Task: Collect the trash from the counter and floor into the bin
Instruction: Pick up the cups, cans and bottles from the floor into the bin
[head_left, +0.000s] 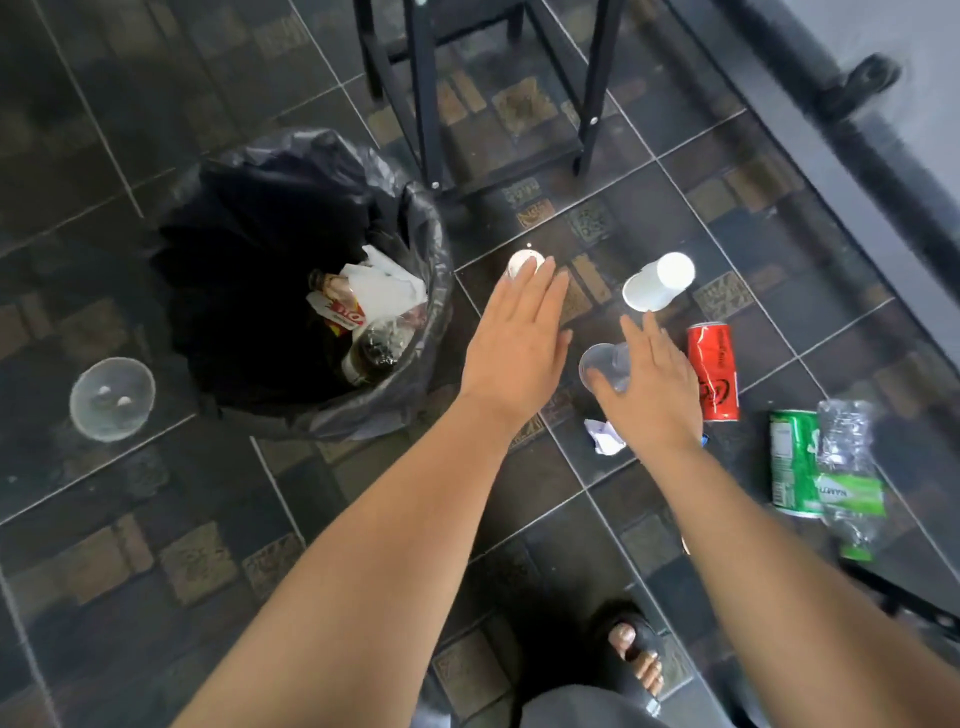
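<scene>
A bin (439, 291) lined with a black bag stands on the tiled floor, holding paper, wrappers and a bottle. My left hand (514, 338) is stretched flat just right of the bin, fingertips over a small white cup (522, 261). My right hand (652, 382) hovers with straight fingers over a clear plastic cup (602, 364), thumb across its rim. A second white cup (660, 283) lies on its side beyond my right fingers. A red can (712, 376), a green can (792, 462), a crushed clear bottle (849, 467) and crumpled paper (602, 437) lie to the right.
A clear plastic cup (111, 397) sits on the floor left of the bin. Black stool legs (431, 93) stand behind the trash. A dark counter base (852, 171) runs along the right. My sandalled foot (636, 654) is at the bottom.
</scene>
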